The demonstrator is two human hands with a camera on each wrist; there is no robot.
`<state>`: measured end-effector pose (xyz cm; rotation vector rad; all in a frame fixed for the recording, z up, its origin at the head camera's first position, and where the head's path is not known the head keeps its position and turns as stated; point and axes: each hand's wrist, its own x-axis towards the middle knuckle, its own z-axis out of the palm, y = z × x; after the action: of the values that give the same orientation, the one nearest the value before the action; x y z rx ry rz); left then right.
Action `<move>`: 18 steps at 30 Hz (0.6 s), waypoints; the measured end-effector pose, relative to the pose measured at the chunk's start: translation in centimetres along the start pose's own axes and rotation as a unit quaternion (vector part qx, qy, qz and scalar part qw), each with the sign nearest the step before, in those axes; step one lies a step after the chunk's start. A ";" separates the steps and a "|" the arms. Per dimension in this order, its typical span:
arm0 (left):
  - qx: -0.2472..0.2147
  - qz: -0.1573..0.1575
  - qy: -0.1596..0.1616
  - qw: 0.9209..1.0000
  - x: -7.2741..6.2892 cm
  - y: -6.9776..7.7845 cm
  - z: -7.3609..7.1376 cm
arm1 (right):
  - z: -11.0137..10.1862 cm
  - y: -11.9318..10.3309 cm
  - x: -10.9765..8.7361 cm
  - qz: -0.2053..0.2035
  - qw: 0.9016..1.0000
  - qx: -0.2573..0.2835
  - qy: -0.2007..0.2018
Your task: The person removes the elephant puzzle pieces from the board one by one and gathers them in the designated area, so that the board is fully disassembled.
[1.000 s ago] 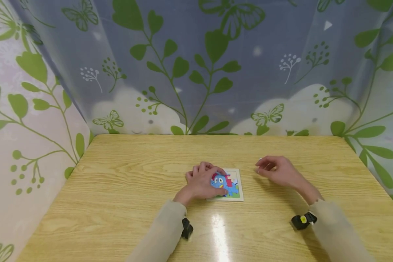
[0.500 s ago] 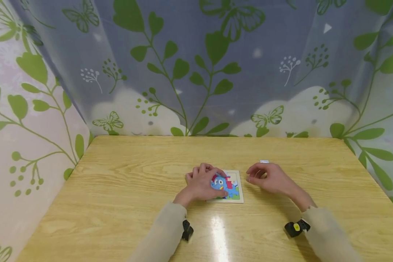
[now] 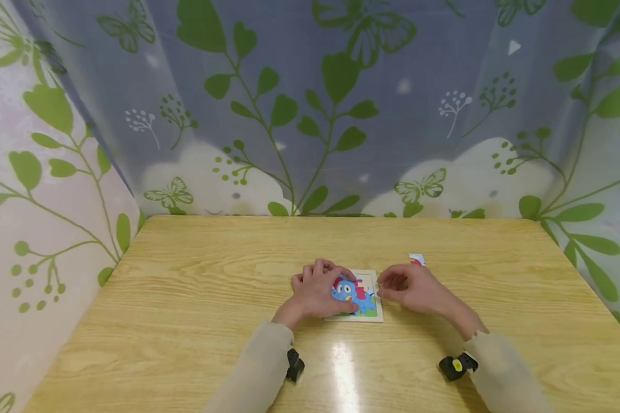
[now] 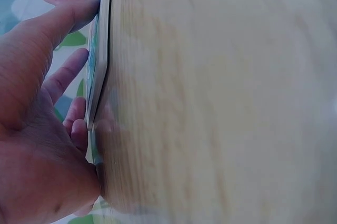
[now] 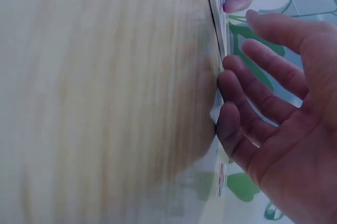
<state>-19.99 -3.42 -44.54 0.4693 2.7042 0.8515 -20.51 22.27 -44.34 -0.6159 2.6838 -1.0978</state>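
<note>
A small square jigsaw puzzle [image 3: 368, 314] in a pale frame lies on the table, its picture a blue cartoon animal with red parts. A bare pale patch shows in its upper right area. My left hand [image 3: 317, 291] rests over the puzzle's left side, its thumb [image 4: 79, 13] on the picture and the other fingers spread around the far left corner. At the right edge of the frame is my right hand [image 3: 413, 287], its fingers loosely bent. In the right wrist view the thumb and fingertips [image 5: 229, 84] stand apart, with nothing seen between them.
A loose puzzle piece [image 3: 417, 259], white and red, lies on the wooden table [image 3: 212, 258] just beyond the right hand. Patterned curtains [image 3: 310, 115] rise behind the table and at both sides.
My right hand has moved left and nearer, up to the puzzle's right edge, uncovering the loose piece behind it. The left hand keeps its place on the puzzle.
</note>
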 end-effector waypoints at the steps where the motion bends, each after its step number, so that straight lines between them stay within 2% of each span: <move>1: 0.000 0.000 -0.001 1.000 0.0 0.0 0.0 | 0.1 0.0 0.0 -0.002 1.000 0.003 -0.003; 18: 0.001 0.000 -0.001 1.000 0.1 0.1 -0.1 | 0.6 -0.8 0.6 -0.022 0.999 -0.044 -0.019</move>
<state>-20.11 -3.37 -44.46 0.4712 2.7045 0.8480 -20.62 21.09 -44.20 -0.7069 2.7113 -0.9718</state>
